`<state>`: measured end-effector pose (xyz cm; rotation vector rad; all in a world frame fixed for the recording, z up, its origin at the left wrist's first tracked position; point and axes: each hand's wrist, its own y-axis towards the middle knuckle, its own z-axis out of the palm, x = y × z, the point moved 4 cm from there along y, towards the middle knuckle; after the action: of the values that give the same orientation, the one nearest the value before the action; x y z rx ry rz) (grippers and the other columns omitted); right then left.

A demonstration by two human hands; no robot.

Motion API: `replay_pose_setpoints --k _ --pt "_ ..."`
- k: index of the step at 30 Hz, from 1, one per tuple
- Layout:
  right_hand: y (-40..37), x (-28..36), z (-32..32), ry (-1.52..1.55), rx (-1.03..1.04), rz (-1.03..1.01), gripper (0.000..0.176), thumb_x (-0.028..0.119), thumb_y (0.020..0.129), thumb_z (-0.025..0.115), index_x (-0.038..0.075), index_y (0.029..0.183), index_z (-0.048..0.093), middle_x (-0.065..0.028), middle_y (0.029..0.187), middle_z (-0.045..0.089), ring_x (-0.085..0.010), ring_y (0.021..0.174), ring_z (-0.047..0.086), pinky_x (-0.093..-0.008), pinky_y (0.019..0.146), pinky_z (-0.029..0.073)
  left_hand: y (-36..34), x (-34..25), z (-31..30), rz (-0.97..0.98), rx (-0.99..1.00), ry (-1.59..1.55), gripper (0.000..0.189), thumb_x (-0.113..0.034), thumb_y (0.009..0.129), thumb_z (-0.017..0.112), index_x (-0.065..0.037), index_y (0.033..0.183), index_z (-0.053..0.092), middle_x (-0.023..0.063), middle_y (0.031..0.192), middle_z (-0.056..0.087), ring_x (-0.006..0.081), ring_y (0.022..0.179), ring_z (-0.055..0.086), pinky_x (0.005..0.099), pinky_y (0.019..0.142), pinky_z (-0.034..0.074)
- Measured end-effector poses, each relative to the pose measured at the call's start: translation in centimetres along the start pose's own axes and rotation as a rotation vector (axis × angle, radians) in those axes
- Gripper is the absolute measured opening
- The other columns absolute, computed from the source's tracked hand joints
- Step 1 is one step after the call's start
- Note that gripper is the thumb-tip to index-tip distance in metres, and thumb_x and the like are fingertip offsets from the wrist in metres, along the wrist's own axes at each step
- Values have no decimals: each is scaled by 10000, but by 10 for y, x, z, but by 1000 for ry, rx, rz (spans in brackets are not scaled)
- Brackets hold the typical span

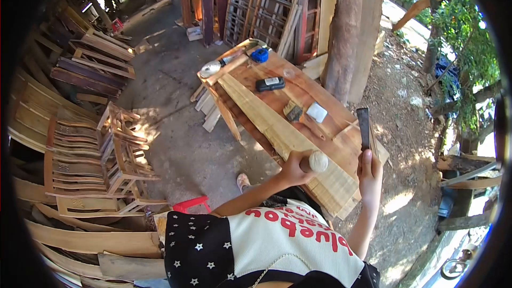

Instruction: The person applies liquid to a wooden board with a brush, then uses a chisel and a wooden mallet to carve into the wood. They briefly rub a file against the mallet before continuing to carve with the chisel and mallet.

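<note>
My left hand (293,169) is closed around a short brown cylinder with a pale, rounded end (319,161), held over the near part of a long light plank (266,122). The rest of the cylinder is hidden by the fingers. Raised at the table's right edge, my right hand (369,166) grips a flat, dark metal blade tool (364,128) pointing upward; its handle is covered by the hand. The plank lies lengthwise along the left side of a reddish wooden table (304,93).
On the table are a blue tape measure (260,55), a black case (270,84), a white square (317,112) and a silver round tool (210,68). Wooden chairs (80,154) and a red stool (192,204) stand left. A tree trunk (344,37) rises behind the table.
</note>
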<state>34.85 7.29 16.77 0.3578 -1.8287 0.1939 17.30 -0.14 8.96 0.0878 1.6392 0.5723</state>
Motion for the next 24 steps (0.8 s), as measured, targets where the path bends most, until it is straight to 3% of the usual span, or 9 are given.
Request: replay_pose_setpoints --k 3,6,10,13,16,18,19,22,24 --pt "-2 -1 -2 62 4 2 390 337 991 385 80 702 434 66 585 311 -23 503 263 -212 440 213 2 -23 -4 199 -175 137 192 -69 661 755 -46 740 581 38 662 593 108 626 578 280 567 449" --pt "-5 -7 -4 99 15 -1 365 332 990 396 89 718 425 75 623 318 -4 507 242 -180 437 191 12 -18 -6 102 -11 111 220 -76 659 774 -55 703 559 21 637 576 99 583 556 274 528 430" --pt "-10 -5 -9 142 15 -23 363 339 990 392 95 724 427 77 623 318 0 509 241 -172 439 184 37 -26 -23 208 -133 -9 212 -91 702 764 -73 683 554 -17 614 559 77 566 546 251 510 413" --pt "-13 -9 -15 153 -41 -16 366 353 988 392 103 723 426 82 614 303 1 496 230 -176 427 172 50 -37 -51 106 -244 -23 162 -72 741 724 -58 699 568 -25 631 569 68 587 556 237 520 418" --pt "-7 -18 -16 243 -86 -22 380 371 982 401 108 709 424 87 601 289 4 479 222 -181 411 163 55 -23 -75 -38 -318 84 185 -61 694 710 7 836 614 77 777 666 142 738 639 279 651 493" --pt "-11 -24 -20 273 -81 21 373 376 978 411 110 717 430 83 617 301 6 492 238 -172 421 174 54 -27 -69 147 -259 163 197 -71 699 714 0 852 611 77 766 666 161 742 650 286 646 495" --pt "-10 -31 -22 283 -86 50 360 375 975 421 114 728 433 81 620 307 4 494 241 -167 425 180 53 -32 -59 224 -202 189 145 -45 716 719 -14 761 585 28 671 604 84 655 582 257 563 440" --pt "-14 -33 -19 338 -171 61 345 362 971 439 122 724 431 83 598 303 -1 464 232 -174 413 171 43 -45 -23 282 178 383 219 -46 623 712 -65 776 555 89 654 592 276 626 609 339 566 459" --pt "-21 -34 -24 318 -150 116 363 343 983 413 84 730 445 80 646 294 -3 543 248 -176 461 183 30 -34 8 233 405 420 228 -96 613 698 -88 778 542 100 671 588 339 659 580 380 567 452"
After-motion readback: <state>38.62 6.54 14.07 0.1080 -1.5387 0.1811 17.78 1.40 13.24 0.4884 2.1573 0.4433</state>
